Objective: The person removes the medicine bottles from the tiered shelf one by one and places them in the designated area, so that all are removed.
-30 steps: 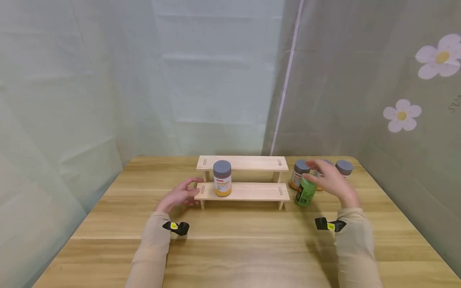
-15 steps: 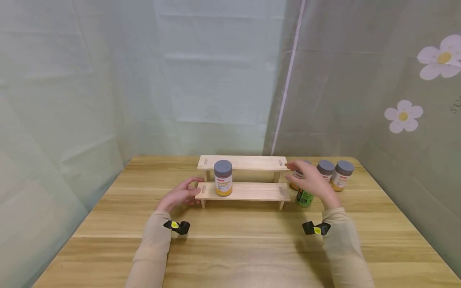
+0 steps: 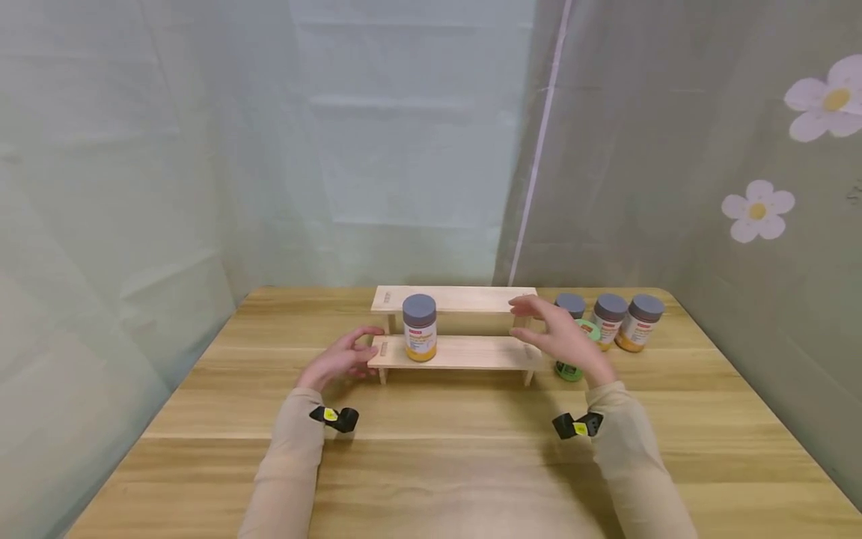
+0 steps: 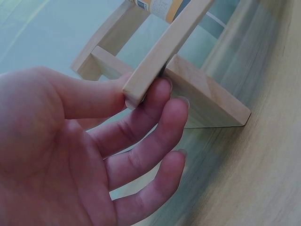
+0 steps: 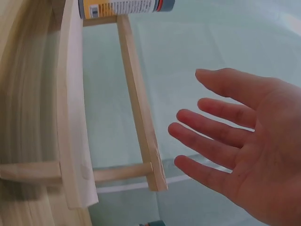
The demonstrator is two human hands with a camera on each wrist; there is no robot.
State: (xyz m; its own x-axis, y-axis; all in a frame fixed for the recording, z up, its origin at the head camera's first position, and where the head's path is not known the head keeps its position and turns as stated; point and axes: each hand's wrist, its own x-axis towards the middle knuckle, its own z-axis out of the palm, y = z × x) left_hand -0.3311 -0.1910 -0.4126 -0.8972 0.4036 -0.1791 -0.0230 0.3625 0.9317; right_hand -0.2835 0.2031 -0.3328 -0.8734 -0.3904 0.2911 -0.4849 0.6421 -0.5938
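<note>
A two-tier wooden shelf (image 3: 478,353) stands in the middle of the table. My left hand (image 3: 339,361) holds the left end of its lower board, and the left wrist view shows the thumb and index finger pinching the board's edge (image 4: 155,59). On that lower board, toward the left, an orange-and-white jar (image 3: 420,331) with a grey lid stands upright. Above the shelf's right end hovers my right hand (image 3: 564,340), fingers spread and nothing in its grasp, as the right wrist view (image 5: 254,136) also shows. It partly hides a green jar (image 3: 569,372) behind it.
Right of the shelf stand three more grey-lidded jars: one (image 3: 570,303) partly covered by the green jar, a middle one (image 3: 609,314) and an outer one (image 3: 642,323). Curtains (image 3: 404,150) hang behind the wooden table (image 3: 438,464).
My right hand has moved left, from over the green jar to above the shelf's right end, carrying nothing. The left hand keeps its hold on the shelf.
</note>
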